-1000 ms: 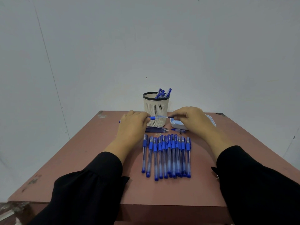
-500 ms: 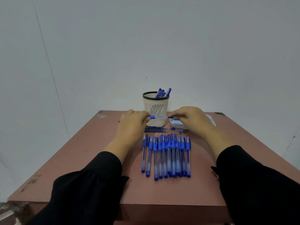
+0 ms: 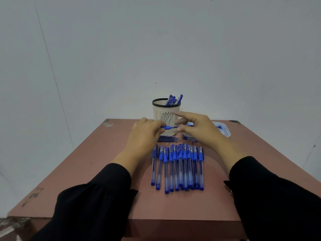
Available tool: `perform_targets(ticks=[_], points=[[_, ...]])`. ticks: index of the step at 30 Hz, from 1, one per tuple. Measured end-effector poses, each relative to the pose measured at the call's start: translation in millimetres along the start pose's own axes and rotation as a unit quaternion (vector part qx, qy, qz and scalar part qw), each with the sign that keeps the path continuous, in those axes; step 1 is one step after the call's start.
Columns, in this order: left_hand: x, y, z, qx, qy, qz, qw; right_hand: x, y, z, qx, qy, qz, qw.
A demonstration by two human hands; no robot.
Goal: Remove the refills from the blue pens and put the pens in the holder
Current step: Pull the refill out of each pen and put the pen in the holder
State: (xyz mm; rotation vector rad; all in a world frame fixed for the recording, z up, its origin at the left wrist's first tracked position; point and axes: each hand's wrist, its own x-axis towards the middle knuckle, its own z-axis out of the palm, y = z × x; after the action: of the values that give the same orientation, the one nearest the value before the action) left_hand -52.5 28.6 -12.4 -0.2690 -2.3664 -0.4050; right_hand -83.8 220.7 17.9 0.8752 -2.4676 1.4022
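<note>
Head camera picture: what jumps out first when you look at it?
A tidy row of blue pens lies side by side in the middle of the reddish table. Just behind it, the left hand holds one pen in front of the white holder, which already has pens poking out.

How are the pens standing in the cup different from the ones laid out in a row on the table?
The pens in the holder stand upright and lean to the right, only their tops showing above the rim; the row of pens lies flat on the table, full length visible. The holder's pens bunch loosely together, while the row's pens lie side by side, roughly parallel. The row is plainly the larger group. Both sets are blue.
</note>
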Motion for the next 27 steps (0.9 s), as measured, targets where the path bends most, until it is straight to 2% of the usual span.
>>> perform_targets(ticks=[3,5,10,18,22,25,27], points=[[0,-4,-2,-0.008,0.014,-0.027,1.0,7,11,-15,-0.143,0.023,-0.003,0.989],[1,-6,-2,-0.006,0.017,-0.04,0.999,8,17,-24,-0.188,0.053,0.01,0.981],[0,-5,-2,-0.003,0.004,-0.032,0.999,9,18,-26,-0.155,0.059,0.026,0.986],[0,-1,-1,-0.019,-0.018,0.019,0.999,5,1,-2,-0.088,-0.047,0.031,0.995],[0,-2,-3,-0.019,-0.006,0.0,1.0,8,8,-21,-0.156,-0.025,0.056,0.986],[0,-2,-3,-0.017,-0.008,-0.007,1.0,7,18,-31,-0.252,-0.054,0.113,0.96],[-1,-2,-3,-0.014,-0.012,-0.004,1.0,5,18,-29,-0.271,-0.07,0.124,0.952]])
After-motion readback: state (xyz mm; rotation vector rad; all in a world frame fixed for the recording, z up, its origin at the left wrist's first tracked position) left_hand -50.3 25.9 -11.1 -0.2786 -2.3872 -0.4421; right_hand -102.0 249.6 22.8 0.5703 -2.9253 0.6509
